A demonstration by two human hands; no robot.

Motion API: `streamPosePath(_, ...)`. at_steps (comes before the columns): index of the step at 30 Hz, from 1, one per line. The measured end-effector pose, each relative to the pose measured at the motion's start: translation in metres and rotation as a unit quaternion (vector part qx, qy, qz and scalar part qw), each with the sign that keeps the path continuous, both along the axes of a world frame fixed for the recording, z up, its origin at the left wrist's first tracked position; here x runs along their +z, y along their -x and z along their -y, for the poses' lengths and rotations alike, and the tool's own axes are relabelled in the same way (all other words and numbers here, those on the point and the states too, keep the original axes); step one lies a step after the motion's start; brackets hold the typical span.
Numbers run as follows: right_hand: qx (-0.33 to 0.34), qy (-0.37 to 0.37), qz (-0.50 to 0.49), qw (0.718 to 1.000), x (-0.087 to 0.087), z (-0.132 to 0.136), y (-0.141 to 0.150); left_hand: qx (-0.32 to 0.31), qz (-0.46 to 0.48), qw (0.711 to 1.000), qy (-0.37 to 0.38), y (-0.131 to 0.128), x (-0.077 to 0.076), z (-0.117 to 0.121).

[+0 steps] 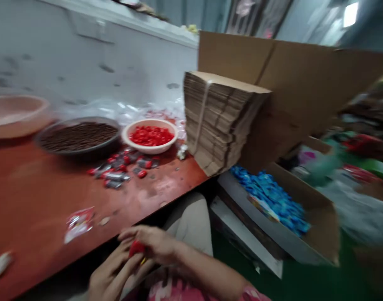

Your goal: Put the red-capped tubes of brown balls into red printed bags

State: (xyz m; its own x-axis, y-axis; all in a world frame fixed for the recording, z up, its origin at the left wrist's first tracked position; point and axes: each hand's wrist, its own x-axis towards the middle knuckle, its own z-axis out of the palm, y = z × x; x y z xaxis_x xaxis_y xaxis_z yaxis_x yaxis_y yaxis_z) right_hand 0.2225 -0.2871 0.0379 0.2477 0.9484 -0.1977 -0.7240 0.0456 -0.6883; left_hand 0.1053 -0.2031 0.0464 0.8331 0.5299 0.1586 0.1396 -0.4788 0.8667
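My left hand [111,274] is at the table's front edge, low in the view, with its fingers curled around a small red piece [136,248]. From the right, my right hand [155,242] reaches over the same piece, its fingers bent against it and against the left hand. A bit of yellow shows just below the red piece; blur hides the details. On the table beyond lie several small clear-and-dark packets with red ends [116,169]. Behind them are a white bowl [150,149] of red pieces and a dark basin [78,154] of thin brown sticks.
The red-brown table [37,192] carries a pink basin [19,129] and a red-and-clear wrapper [80,223]. A strapped stack of cardboard [219,121] stands at its right end. Right of my legs, an open carton [323,230] holds blue-wrapped pieces [272,200].
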Motion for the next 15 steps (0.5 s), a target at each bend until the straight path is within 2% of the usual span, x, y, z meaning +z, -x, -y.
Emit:
streamPosePath(1,0.03,-0.009,0.003,0.999,0.004,0.003,-0.005,0.028,-0.007,0.999,0.014,0.0,0.001,0.001)
streamPosePath(2,0.041,-0.012,0.011,0.999,0.007,0.005,-0.01,0.032,-0.013,0.997,0.074,-0.002,0.002,0.002)
streamPosePath(5,-0.005,-0.006,0.059,0.998,0.007,0.007,-0.022,0.04,0.012,0.976,0.213,-0.008,0.003,-0.002)
streamPosePath(7,-0.03,0.001,0.074,0.997,0.006,0.008,-0.023,0.048,0.032,0.965,0.256,-0.01,0.004,-0.004)
streamPosePath(10,-0.026,0.004,0.086,0.996,0.007,0.008,-0.019,0.039,0.059,0.966,0.25,-0.01,0.006,-0.005)
streamPosePath(15,0.09,0.039,0.08,0.992,0.018,-0.002,-0.017,-0.015,0.069,0.982,0.174,-0.004,0.006,-0.017)
